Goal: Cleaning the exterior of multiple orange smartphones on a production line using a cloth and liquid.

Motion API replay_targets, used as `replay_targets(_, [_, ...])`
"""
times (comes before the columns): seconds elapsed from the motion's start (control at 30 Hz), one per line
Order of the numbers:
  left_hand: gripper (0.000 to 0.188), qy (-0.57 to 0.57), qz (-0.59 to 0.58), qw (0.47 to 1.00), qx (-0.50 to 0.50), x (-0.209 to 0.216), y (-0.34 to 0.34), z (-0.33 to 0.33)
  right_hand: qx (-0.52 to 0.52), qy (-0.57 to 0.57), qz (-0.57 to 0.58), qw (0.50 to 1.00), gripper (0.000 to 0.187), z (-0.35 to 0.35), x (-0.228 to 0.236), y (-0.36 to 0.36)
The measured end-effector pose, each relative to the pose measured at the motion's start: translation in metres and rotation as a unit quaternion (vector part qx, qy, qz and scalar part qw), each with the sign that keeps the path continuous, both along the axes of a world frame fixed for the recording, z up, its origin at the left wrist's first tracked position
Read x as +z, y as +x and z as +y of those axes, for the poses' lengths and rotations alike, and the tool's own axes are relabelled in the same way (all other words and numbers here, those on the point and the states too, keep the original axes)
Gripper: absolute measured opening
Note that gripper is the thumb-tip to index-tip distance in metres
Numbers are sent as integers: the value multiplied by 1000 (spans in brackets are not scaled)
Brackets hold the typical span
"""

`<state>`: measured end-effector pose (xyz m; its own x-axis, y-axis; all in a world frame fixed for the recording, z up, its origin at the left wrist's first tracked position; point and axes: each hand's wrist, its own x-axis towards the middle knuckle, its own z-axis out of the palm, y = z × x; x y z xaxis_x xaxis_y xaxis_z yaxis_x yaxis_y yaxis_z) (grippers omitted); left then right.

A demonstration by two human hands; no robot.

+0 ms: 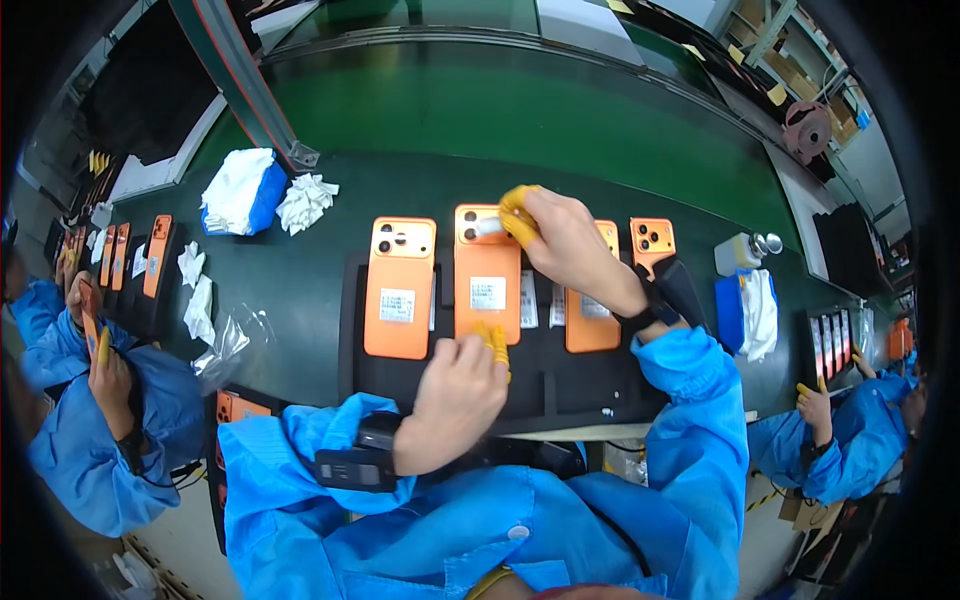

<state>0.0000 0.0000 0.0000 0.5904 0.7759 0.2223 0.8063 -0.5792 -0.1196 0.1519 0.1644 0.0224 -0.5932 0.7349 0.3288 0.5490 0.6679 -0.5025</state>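
Note:
An orange phone (486,258) with a white label lies back side up in a black tray (525,385). My left hand (455,400), yellow cots on its fingertips, is curled and holds this phone by its lower end. At its camera area, my right hand (575,245) pinches a small white piece (486,227), perhaps a folded wipe, against the phone. Left of it lies another orange phone (400,275). To the right, a third phone (592,320) is partly covered by my right hand and wrist, and a further phone (653,238) shows mainly its camera end.
At the back left are a blue-and-white pack of wipes (240,195) and a crumpled white wipe (307,203). A clear plastic bag (235,350) lies nearer. On the right stand a dispenser bottle (740,252) and another pack of wipes (748,312). Co-workers in blue sit on both sides.

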Motion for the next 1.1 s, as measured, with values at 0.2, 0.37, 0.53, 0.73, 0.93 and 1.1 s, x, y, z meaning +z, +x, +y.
replay_targets(0.2, [31,36,79,993,-76,-16,14,8,25,155,21,987,19,10,-39,-26])
replay_targets(0.37, [22,-5,101,990,-100,-10,12,6,66,127,-36,989,18,-9,-45,-14])
replay_targets(0.53, [16,-72,113,985,-113,-2,2,8,31,142,-22,989,19,29,-29,-37])
replay_targets(0.73, [18,-69,132,979,-138,3,2,8,67,105,-49,991,27,-6,-42,-14])
replay_targets(0.93, [17,-82,130,979,-132,6,-1,10,58,147,-27,987,22,28,-33,-30])
replay_targets(1.1, [15,-73,135,979,-137,4,5,8,80,108,-54,989,19,-20,-36,-13])
